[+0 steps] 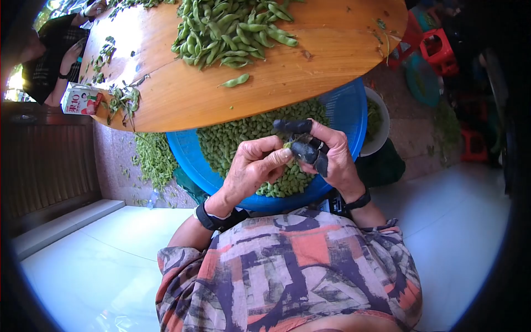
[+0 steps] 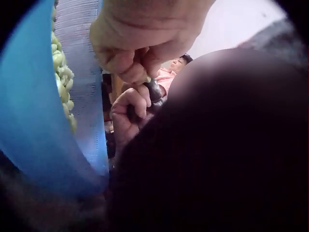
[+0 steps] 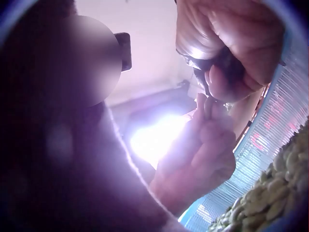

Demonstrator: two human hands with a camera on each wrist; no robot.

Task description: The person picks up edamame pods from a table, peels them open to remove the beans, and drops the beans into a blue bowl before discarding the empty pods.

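Both hands meet over a blue basket [image 1: 348, 113] of shelled green beans [image 1: 232, 144]. My left hand [image 1: 255, 167] has its fingers curled, with thumb and forefinger pinching a small green soybean pod [image 1: 288, 145]. My right hand [image 1: 338, 152] wears black covers on its thumb and forefinger, and grips the same pod from the other side. Fingers hide most of the pod. In the left wrist view the left hand [image 2: 149, 29] is above the right hand [image 2: 129, 108], fingertips together. The right wrist view has the right hand [image 3: 236, 38] above the left hand [image 3: 198, 154].
A wooden table [image 1: 182, 99] overhangs the basket's far side, bearing a heap of soybean pods [image 1: 227, 33], one loose pod [image 1: 235, 81] and a drink carton [image 1: 82, 99]. Empty hulls [image 1: 155, 160] lie on the floor at left. A white bowl [image 1: 384, 119] stands at right; another person [image 1: 52, 55] sits far left.
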